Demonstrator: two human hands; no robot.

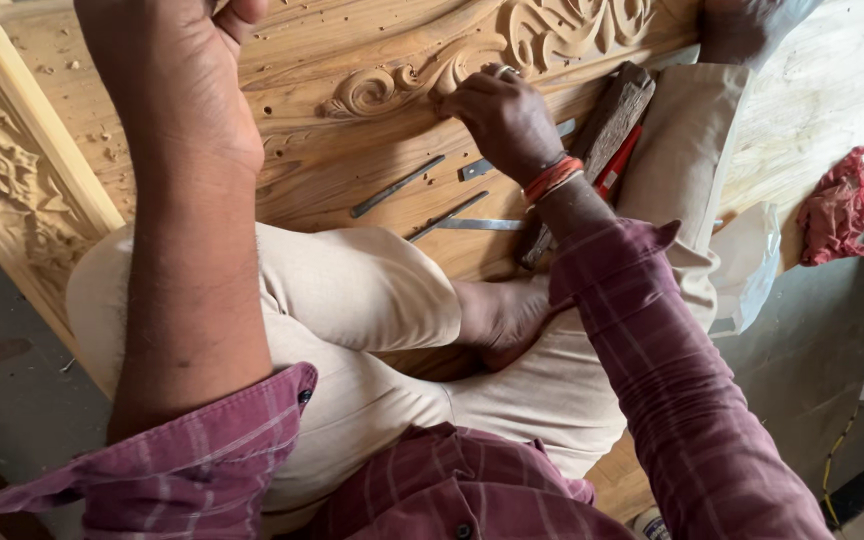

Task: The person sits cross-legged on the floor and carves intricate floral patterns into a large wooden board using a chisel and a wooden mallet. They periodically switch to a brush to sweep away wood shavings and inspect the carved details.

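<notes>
While the right hand (500, 118) curls into a loose fist against the carved wooden panel (372, 150), its fingers fold down around something slim at the edge of the scroll carving (377, 92); the fist hides what it grips, so I cannot tell the tool, though a hold this tight and low suits steadying a thin blade against the relief. A ring shows on one finger and red thread bands (552, 178) circle the wrist. Just beside that hand, on the flat of the panel, lie several thin metal chisels (397, 187), spread side by side within easy reach, probably so that one can be swapped for another without shifting position. A worn wooden mallet block (607, 125) rests touching the panel on the far side of the wrist, with a red-handled tool (617, 165) tucked against it.

Nearer the camera, the left hand (167, 75) is raised close to the lens, fingers closed with the thumb folded over; whether it holds anything cannot be seen. It hangs above the panel's left part, well apart from the carving being worked.

Sitting cross-legged on the panel itself, the person pins it with body weight, a bare foot (507, 315) tucked between the knees. Wood chips dot the surface. A crumpled red cloth (837, 205) lies well off to the right.
</notes>
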